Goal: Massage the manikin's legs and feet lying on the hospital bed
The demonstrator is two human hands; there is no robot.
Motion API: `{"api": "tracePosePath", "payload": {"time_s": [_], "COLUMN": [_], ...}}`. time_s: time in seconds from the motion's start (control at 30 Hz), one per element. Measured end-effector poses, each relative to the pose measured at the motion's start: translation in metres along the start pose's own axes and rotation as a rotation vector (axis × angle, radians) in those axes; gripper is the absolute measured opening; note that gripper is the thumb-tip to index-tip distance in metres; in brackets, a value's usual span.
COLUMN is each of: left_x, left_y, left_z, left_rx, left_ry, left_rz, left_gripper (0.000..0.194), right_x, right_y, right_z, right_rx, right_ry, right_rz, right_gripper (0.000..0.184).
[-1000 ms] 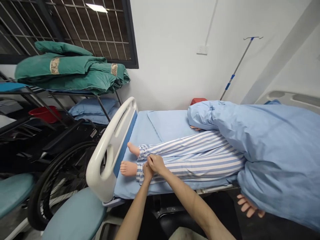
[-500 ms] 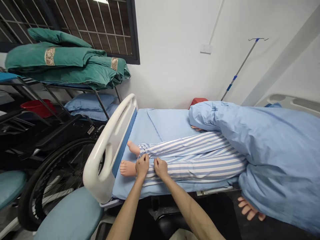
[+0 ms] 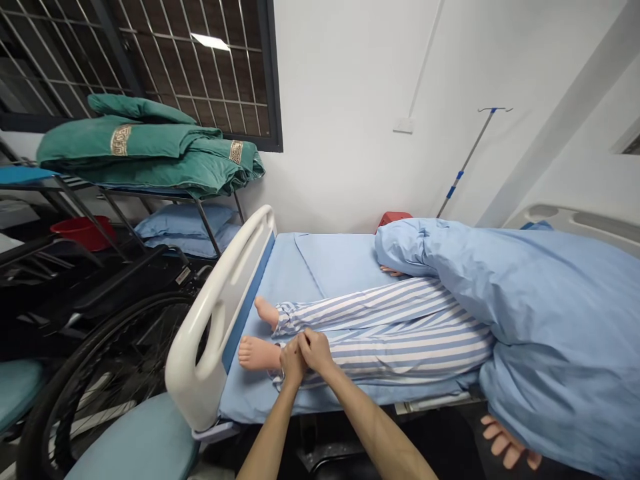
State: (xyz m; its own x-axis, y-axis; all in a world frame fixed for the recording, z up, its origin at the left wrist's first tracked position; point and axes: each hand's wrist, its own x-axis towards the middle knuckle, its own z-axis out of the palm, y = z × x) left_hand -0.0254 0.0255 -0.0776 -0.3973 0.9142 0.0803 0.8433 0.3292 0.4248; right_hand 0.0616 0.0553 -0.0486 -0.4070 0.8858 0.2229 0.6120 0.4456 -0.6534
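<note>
Hands, head view: left hand (image 3: 293,363) and right hand (image 3: 315,350) lie close together, fingers overlapping, on the near trouser cuff (image 3: 277,381) of striped pyjama trousers (image 3: 395,333) worn by a patient mannequin (image 3: 265,313). Whether they clench the cloth or only rest on it cannot be told, as the fingers hide the contact. Bare near foot (image 3: 257,353) lies just beside the hands, short of the white bed footboard (image 3: 215,320). Blue quilt (image 3: 555,333) covers the upper body. Work in hand is judged to centre on this cuff; the next move calls for a sure hold there. Beyond the footboard stand a wheelchair wheel (image 3: 107,387) and folded green blankets (image 3: 145,150).
</note>
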Motion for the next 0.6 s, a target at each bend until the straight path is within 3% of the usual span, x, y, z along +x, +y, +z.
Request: {"api": "tracePosePath", "payload": {"time_s": [0.13, 0.33, 0.5, 0.6], "left_x": [-0.005, -0.018, 0.018, 0.041], "left_y": [0.001, 0.003, 0.006, 0.013], "left_z": [0.003, 0.011, -0.031, -0.051], "left_rx": [0.002, 0.015, -0.205, -0.339], "left_ry": [-0.016, 0.082, 0.045, 0.164], "left_rz": [0.047, 0.035, -0.075, -0.182], "left_gripper": [0.032, 0.03, 0.03, 0.037], "right_x": [-0.003, -0.007, -0.001, 0.003], "right_y": [0.012, 0.025, 0.028, 0.029], "right_z": [0.01, 0.023, 0.024, 0.025], "right_rx": [-0.008, -0.024, 0.036, 0.077], "right_ry": [0.034, 0.091, 0.114, 0.138], "right_rz": [0.064, 0.112, 0.125, 0.16], "right_gripper": [0.035, 0.04, 0.045, 0.046]}}
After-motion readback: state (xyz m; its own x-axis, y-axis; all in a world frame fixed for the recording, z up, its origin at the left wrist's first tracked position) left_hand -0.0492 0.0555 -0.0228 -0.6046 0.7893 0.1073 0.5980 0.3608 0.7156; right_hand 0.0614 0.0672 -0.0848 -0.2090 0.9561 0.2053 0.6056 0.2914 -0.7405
